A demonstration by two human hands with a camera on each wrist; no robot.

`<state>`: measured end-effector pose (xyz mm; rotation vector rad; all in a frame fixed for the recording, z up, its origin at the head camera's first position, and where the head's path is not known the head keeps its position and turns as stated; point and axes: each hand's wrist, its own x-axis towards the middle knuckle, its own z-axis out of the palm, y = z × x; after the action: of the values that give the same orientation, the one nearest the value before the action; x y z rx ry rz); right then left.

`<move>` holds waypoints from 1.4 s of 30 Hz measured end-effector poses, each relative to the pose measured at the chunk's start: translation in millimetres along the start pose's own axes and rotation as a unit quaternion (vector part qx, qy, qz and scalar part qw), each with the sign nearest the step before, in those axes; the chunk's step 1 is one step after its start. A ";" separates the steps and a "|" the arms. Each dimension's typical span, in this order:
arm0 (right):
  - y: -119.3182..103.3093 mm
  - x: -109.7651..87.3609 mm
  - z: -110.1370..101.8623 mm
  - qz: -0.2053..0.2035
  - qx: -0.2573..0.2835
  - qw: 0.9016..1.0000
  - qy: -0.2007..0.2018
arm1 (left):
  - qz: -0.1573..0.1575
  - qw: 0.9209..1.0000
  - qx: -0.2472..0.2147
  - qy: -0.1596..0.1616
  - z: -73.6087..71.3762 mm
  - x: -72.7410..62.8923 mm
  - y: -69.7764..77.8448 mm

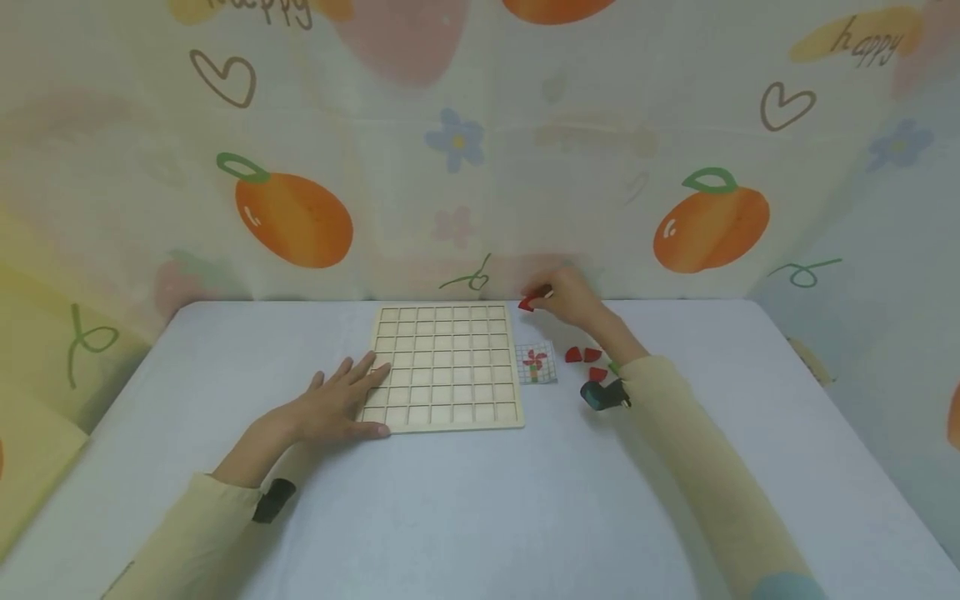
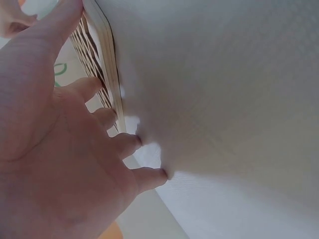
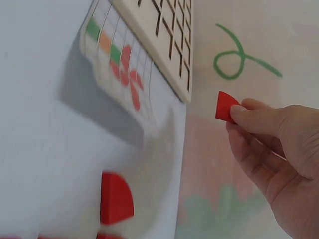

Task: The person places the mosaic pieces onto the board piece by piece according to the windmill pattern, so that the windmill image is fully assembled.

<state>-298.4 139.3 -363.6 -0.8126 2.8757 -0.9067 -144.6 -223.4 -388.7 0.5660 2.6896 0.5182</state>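
Observation:
A wooden grid board [image 1: 442, 367] lies on the white table, its square cells bare. My left hand [image 1: 341, 402] rests on its left edge with fingers spread; in the left wrist view the thumb and some fingertips touch the board's rim [image 2: 110, 64]. Beyond the board's far right corner, my right hand [image 1: 572, 298] pinches a red quarter-circle block [image 3: 226, 106] between thumb and fingers, held up off the table. A small pattern card [image 1: 536, 363] with a red flower on a grid lies beside the board's right edge, one side lifted in the right wrist view.
Several red quarter-circle blocks [image 1: 583, 356] lie right of the card, near the right forearm. A bit of green [image 1: 614, 367] shows by the right sleeve, partly hidden. A patterned cloth [image 1: 480, 150] hangs behind the table's far edge.

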 end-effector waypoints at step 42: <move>-54.7 46.4 69.0 -0.016 0.099 0.992 -0.075 | -0.015 1.000 0.008 0.004 2.1 2.4 -0.5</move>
<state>-300.9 42.2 -385.2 -0.8676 2.6022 -1.0634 -146.0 -222.2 -391.3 0.5272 2.7082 0.4923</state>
